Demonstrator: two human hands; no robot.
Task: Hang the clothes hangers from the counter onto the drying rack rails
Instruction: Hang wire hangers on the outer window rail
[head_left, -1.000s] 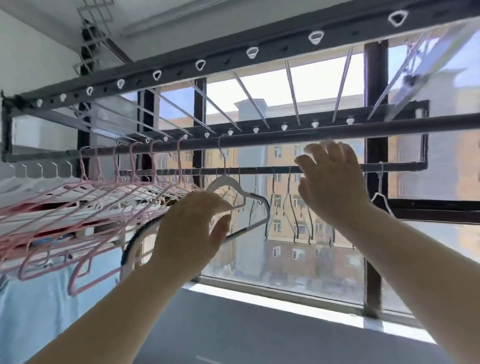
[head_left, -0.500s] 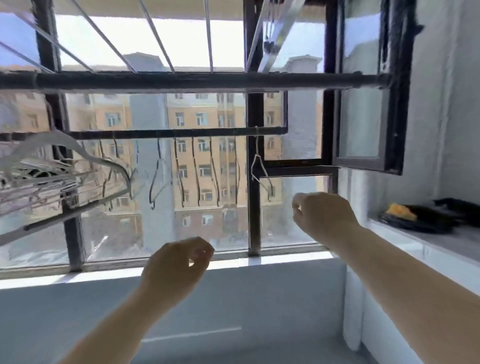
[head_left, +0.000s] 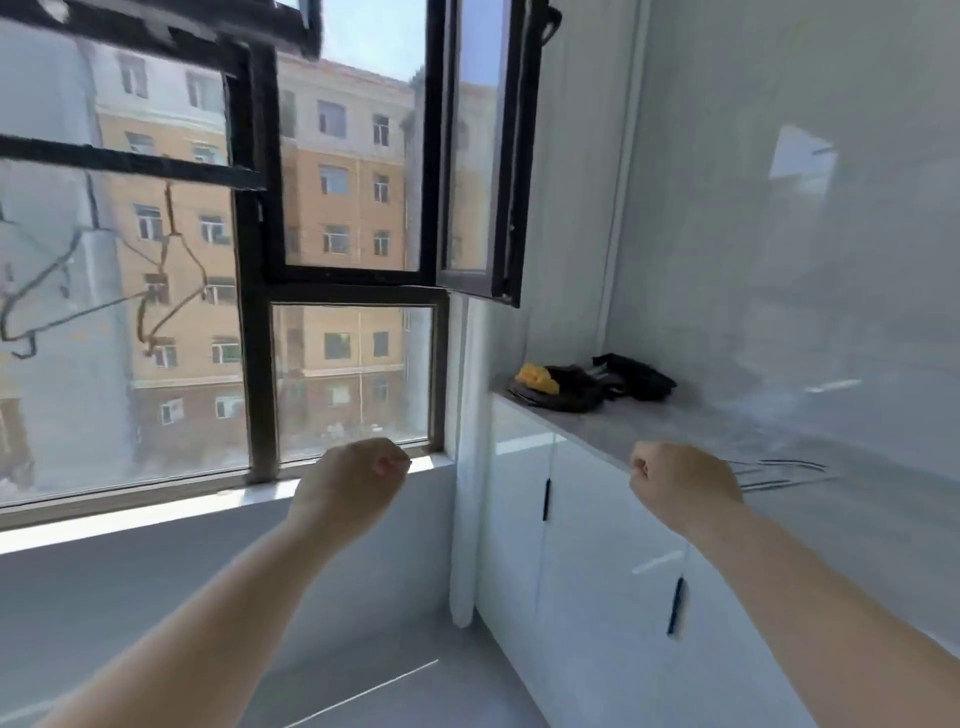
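Reading from the frame's left edge, hung hangers (head_left: 171, 270) dangle before the window. The left hand (head_left: 353, 486), lower centre, is fisted and empty. The right hand (head_left: 685, 488), also fisted and empty, is the nearer to the counter hangers (head_left: 784, 474). These lie flat just to its right, long axis left-right.

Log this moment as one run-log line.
facing: counter | left hand: curled, empty | right hand: curled, empty | hangers: lying on counter, untouched | next: likely pick-up
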